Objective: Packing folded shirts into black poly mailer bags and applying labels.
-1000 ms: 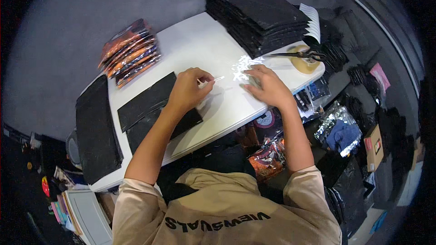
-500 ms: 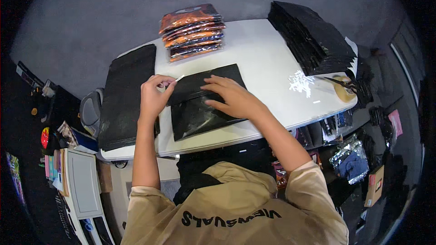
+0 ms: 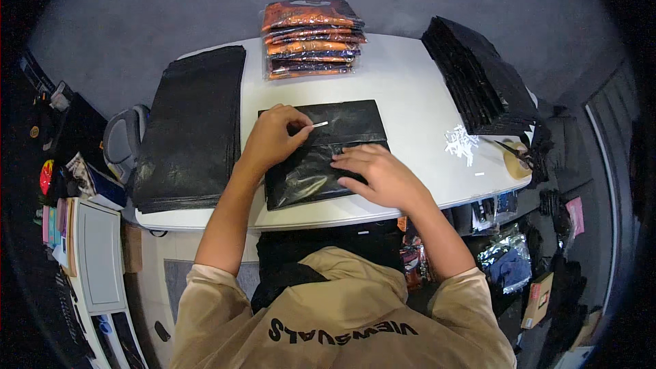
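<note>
Clock centred on the black bag (image 3: 355,121) in front of you, lying flat on the white table (image 3: 403,72), fold line running approx. crosswise.

Your L hand (image 3: 275,138): over bag's 10 o'clock, thumb & index pinching one end of a small white strip (image 3: 320,124). Strip's free end points to about 2, over upper part of bag nr 12. Can't tell from this angle if strip touches the bag or sits just above.

Your R hand (image 3: 383,176): at bag's 4 o'clock, palm down, fingers extended & released, thumb apart, tips on bag just below the fold.

Surroundings: stack of larger black bags (image 3: 195,126) at 9, beside bag w/ a thin gap of table. Pile of orange packs (image 3: 312,39) in clear wrap at 12, nr far edge. Tall black stack (image 3: 482,78) at 2. Loose heap of white strips (image 3: 462,142) at 3, plus one stray strip (image 3: 480,174) just below. Scissors (image 3: 517,152) & tape roll (image 3: 514,168) farther out, also approx. 3, nr table's R end.
</note>
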The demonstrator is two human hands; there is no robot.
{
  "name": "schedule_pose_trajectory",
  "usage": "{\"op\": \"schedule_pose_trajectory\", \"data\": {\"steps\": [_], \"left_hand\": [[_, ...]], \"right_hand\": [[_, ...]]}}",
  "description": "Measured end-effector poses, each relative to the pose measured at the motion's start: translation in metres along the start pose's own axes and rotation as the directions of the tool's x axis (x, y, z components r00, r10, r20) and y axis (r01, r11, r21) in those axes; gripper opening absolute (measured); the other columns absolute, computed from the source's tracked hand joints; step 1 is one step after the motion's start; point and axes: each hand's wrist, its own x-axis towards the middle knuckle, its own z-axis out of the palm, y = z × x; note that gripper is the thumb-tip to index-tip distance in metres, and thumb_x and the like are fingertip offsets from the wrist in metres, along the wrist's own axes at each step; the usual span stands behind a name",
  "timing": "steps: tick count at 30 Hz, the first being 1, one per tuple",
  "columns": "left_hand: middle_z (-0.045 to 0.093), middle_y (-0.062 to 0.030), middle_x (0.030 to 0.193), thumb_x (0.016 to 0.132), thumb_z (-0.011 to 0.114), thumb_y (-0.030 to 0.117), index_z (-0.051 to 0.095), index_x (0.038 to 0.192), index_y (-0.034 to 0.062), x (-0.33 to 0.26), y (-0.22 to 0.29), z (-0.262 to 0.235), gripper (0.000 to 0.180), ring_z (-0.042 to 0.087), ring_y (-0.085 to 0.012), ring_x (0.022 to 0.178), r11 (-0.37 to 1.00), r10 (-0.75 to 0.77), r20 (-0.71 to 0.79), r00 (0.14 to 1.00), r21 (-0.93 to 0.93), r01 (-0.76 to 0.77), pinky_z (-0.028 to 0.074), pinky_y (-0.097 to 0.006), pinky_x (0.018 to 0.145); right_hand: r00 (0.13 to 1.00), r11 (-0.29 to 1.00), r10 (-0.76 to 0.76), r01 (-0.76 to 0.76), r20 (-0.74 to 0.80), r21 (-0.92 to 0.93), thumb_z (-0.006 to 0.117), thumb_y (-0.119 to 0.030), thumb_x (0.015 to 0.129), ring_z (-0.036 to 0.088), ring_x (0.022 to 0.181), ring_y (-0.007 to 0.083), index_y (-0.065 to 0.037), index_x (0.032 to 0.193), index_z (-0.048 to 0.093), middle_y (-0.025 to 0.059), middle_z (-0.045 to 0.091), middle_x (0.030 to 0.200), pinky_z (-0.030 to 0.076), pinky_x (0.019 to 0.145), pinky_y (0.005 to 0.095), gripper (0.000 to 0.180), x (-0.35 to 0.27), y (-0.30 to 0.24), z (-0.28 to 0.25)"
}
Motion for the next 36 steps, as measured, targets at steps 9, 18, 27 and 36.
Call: {"op": "schedule_pose_trajectory", "data": {"steps": [9, 18, 27, 36], "left_hand": [[0.073, -0.0124, 0.092, 0.087, 0.083, 0.014, 0.080, 0.097, 0.0042, -0.018, 0.008, 0.036, 0.014, 0.070, -0.0331, 0.094, 0.997, 0.011, 0.031, 0.999, 0.077, -0.013, 0.056, -0.044, 0.087], [0.071, -0.0138, 0.094, 0.087, 0.083, 0.012, 0.081, 0.097, 0.0026, -0.021, 0.009, 0.035, 0.014, 0.069, -0.0336, 0.093, 0.999, -0.012, -0.006, 1.000, 0.041, 0.012, 0.055, -0.044, 0.085], [0.075, -0.0147, 0.099, 0.085, 0.087, 0.012, 0.082, 0.101, 0.0036, -0.023, 0.012, 0.032, 0.018, 0.073, -0.0339, 0.099, 0.994, -0.085, 0.027, 0.996, 0.065, 0.083, 0.057, -0.043, 0.089], [0.074, -0.0147, 0.101, 0.087, 0.086, 0.013, 0.083, 0.101, 0.0036, -0.022, 0.014, 0.033, 0.018, 0.072, -0.0342, 0.099, 0.990, -0.106, 0.046, 0.993, 0.098, 0.101, 0.057, -0.043, 0.089]], "right_hand": [[0.921, 0.999, -0.022, 0.035, -0.389, 0.026, 0.077, -0.009, 0.091, 0.067, 0.105, 0.0360, -0.003, 0.103, 0.074, 0.0138, 0.071, 0.104, 0.054, 0.097, 0.0451, 0.013, 0.026, 0.028, 0.025], [0.923, 0.993, 0.088, -0.051, -0.374, 0.110, 0.080, -0.006, 0.089, 0.069, 0.103, 0.0380, -0.002, 0.105, 0.075, 0.0155, 0.074, 0.103, 0.056, 0.094, 0.0464, 0.018, 0.021, 0.037, 0.030], [0.922, 0.989, 0.136, -0.107, -0.363, 0.099, 0.084, -0.011, 0.087, 0.068, 0.097, 0.0343, -0.004, 0.107, 0.078, 0.0119, 0.074, 0.098, 0.057, 0.089, 0.0453, 0.021, 0.035, 0.040, 0.032], [0.919, 0.981, 0.177, -0.138, -0.353, 0.134, 0.085, -0.011, 0.086, 0.069, 0.096, 0.0340, -0.006, 0.104, 0.081, 0.0115, 0.074, 0.096, 0.058, 0.089, 0.0448, 0.019, 0.037, 0.043, 0.034]]}}
